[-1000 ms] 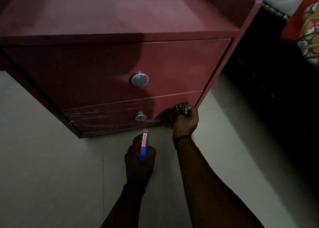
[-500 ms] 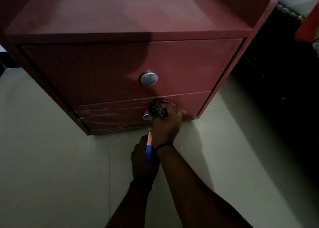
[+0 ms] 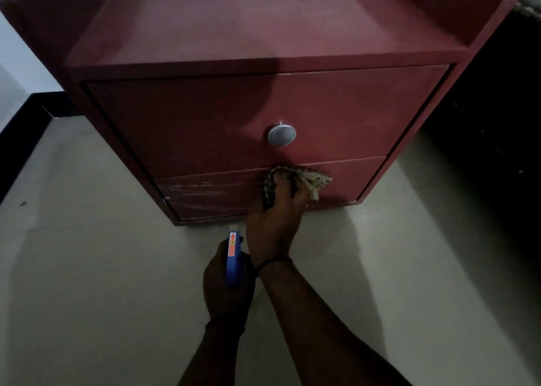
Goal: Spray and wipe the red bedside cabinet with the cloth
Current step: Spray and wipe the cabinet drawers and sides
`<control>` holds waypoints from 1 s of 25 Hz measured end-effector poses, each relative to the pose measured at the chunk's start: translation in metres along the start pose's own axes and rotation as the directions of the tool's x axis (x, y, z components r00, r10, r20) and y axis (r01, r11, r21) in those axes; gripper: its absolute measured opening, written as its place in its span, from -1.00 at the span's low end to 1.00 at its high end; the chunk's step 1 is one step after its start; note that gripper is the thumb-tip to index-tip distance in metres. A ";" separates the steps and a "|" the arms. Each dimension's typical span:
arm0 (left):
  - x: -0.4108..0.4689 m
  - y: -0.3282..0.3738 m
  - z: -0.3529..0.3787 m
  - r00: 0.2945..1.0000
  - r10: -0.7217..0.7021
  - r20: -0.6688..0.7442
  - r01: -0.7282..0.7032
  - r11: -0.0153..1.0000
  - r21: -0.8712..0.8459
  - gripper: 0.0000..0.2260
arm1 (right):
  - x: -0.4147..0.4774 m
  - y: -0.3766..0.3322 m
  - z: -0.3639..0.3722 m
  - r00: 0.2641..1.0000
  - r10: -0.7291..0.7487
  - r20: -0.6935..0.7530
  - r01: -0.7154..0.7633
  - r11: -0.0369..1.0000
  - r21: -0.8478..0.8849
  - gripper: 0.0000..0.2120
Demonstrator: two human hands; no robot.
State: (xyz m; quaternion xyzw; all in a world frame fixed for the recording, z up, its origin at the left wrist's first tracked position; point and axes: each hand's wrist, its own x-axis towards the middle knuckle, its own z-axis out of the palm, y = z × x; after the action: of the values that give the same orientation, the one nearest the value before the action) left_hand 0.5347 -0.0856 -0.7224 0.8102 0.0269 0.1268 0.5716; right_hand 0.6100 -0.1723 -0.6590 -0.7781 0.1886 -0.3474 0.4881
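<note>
Low in the frame's centre, the right hand [image 3: 273, 227] bunches the checked cloth [image 3: 295, 181] against the red bedside cabinet [image 3: 263, 28]'s lower drawer [image 3: 210, 195], likely to press while wiping. Below it, the left hand [image 3: 227, 286] grips the blue spray bottle [image 3: 233, 258], nozzle toward the drawer, seemingly ready for another spray.

Dim, grainy wide-angle view, soft shadow over the cabinet [image 3: 263, 107] front, edges bowed, corners blurred.

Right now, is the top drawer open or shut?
Shut: the top drawer sits flush in the red cabinet, with only thin seams around its front.
</note>
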 end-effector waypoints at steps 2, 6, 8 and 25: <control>0.003 -0.005 -0.007 0.997 -0.078 -0.006 0.078 0.997 0.003 -0.74 | -0.006 0.003 0.001 0.995 -0.088 0.052 0.087 0.996 0.005 -0.50; 0.000 -0.009 -0.003 0.997 -0.078 0.012 0.078 0.997 0.002 -0.68 | 0.022 0.016 -0.017 0.993 0.014 -0.118 -0.005 0.997 0.079 -0.52; 0.000 -0.007 -0.002 0.997 -0.079 0.006 0.079 0.997 0.008 -0.62 | 0.020 0.007 -0.012 0.988 -0.111 -0.109 0.104 0.993 -0.063 -0.53; 0.003 0.000 -0.007 0.993 -0.100 -0.068 0.102 0.994 0.031 -0.59 | 0.002 -0.010 0.005 0.854 -0.440 0.278 0.491 0.859 -0.148 -0.54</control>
State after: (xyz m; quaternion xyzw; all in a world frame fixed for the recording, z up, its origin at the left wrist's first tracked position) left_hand 0.5356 -0.0791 -0.7195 0.8129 0.0888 0.1240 0.5621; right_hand 0.6151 -0.1660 -0.6512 -0.8839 -0.0292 -0.3389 0.3211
